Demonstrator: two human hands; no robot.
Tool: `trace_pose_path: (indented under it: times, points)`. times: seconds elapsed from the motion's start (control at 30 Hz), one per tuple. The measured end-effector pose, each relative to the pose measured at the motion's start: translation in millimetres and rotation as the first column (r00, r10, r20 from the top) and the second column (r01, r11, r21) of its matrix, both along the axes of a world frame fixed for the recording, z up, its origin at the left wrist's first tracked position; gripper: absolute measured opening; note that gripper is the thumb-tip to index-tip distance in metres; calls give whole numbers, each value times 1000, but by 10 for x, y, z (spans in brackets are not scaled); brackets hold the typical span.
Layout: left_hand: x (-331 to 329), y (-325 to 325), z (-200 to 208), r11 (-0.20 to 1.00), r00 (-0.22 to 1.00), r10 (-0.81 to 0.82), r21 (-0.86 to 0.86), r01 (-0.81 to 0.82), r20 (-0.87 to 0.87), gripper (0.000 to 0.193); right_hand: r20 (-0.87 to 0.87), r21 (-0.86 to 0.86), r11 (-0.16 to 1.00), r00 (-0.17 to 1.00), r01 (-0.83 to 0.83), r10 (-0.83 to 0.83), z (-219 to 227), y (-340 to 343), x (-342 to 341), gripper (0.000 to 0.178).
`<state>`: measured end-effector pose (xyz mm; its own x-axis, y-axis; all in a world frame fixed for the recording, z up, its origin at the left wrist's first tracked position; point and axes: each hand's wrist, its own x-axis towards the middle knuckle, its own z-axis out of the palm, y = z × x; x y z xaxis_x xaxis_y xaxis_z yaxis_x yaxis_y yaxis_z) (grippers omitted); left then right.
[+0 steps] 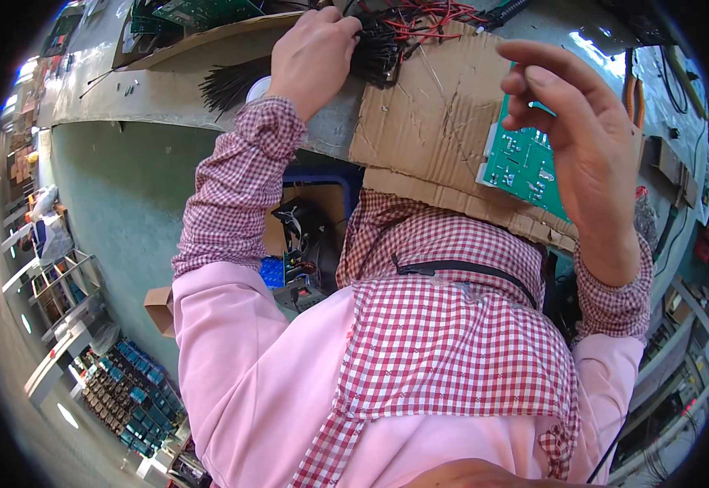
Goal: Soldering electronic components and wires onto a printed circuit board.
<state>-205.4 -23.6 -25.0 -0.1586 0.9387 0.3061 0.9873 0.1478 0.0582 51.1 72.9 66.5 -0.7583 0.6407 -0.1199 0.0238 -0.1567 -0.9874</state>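
Observation:
My left hand (pixel 314 61) reaches to the far side of the bench, over a bundle of black wires (pixel 236 84). Its fingers are bent and closed at the bundle, with the tips partly hidden, so what they grip cannot be made out. Red wires (pixel 431 20) lie in a tangle just to the right. My right hand (pixel 578 122) is raised above a green circuit board (pixel 521 163), its fingers loosely curled and the thumb apart from the index finger. Nothing shows between them. The board lies on a cardboard sheet (pixel 411 114), partly covered by this hand.
More green circuit boards (pixel 208 10) stand in a cardboard holder (pixel 208 37) at the far left. Orange-handled pliers (pixel 636 99) and a small dark box (pixel 670 171) are at the right. A blue-edged bin (pixel 322 175) sits below the bench edge, left of my lap.

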Motion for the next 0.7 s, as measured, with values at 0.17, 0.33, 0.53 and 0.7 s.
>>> trace_pose_path:
  times: [0.17, 0.33, 0.53, 0.7]
  points:
    - [13, -161, 89, 991, 993, 9, 132, -24, 115, 12, 195, 330, 934, 978, -138, 75, -138, 45, -433, 27]
    - [-23, -254, 110, 985, 979, 41, 156, -73, 200, 20, 483, 354, 866, 862, -352, 153, 20, -18, -1114, 33]
    - [182, -239, 362, 960, 727, 37, 176, -216, 686, 32, 471, 483, 763, 862, -429, 186, -291, -15, -1484, 26]
    - [127, -268, 322, 976, 749, 24, 146, -161, 662, 38, 468, 772, 406, 869, -489, 158, -523, 48, -1590, 15]
